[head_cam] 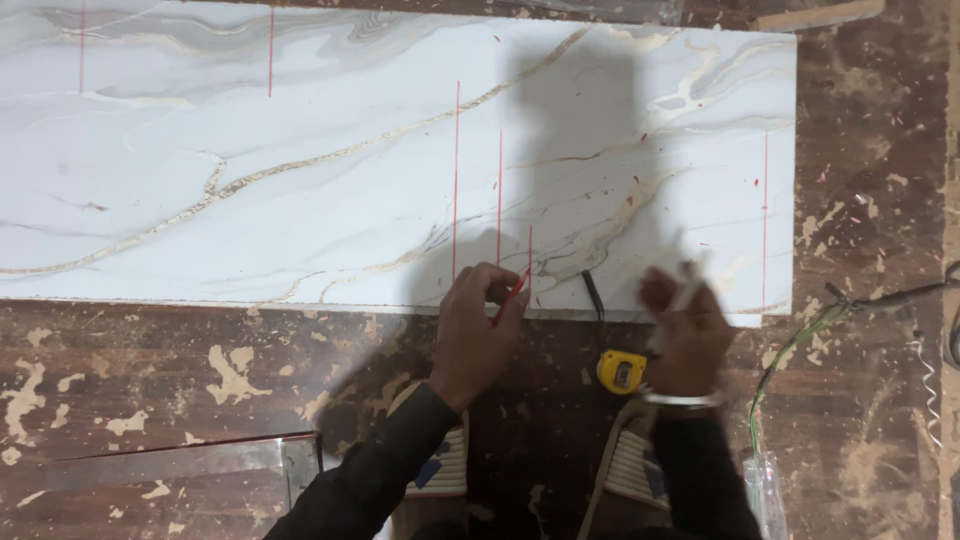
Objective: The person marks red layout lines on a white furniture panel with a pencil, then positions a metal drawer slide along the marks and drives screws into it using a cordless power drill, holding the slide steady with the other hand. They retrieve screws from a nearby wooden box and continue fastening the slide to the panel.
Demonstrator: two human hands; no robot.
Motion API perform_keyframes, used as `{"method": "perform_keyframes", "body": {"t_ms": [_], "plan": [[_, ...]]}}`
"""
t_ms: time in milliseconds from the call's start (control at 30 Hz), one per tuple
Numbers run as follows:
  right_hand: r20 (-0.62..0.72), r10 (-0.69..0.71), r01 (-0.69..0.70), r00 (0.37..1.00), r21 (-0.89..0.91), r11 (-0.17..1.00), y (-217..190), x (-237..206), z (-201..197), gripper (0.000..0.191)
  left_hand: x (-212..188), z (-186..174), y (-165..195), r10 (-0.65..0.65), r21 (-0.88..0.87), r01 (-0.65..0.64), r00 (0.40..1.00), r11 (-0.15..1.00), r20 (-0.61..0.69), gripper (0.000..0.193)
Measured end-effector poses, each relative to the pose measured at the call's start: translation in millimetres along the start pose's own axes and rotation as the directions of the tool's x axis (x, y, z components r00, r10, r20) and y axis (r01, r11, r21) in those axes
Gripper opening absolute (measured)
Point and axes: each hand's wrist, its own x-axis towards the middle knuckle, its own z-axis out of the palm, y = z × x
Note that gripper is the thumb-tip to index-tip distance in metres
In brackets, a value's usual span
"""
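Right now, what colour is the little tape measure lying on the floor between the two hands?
The tape measure is yellow with a dark centre, seen in the head view.

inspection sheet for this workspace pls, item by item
surface: worn brown floor with pale patches
job's things: white marbled panel marked with red lines; red pencil at its near edge
clutter: yellow tape measure, metal square, clear plastic
grippers: left hand in a grip on the pencil; right hand blurred, contents unclear
cables: green wire, black cord
surroundings: sandalled feet
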Motion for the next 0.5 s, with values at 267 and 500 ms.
{"method": "perform_keyframes", "body": {"t_ms": [267, 500], "plan": [[-0.193, -0.533, 0.349, 0.824, -0.569, 0.745, -16, 25, -41, 0.066, 23, 8, -12, -0.194, -0.179, 0.216, 0.972, 0.960, 0.136, 0.020], [0.567, -0.087, 0.263, 0.819, -0.237, 0.935, -10, -14, 37, 0.036, 39, 33, -13, -0.261, -0.379, 0.376, 0.910, 0.845, 0.322, 0.023]]}}
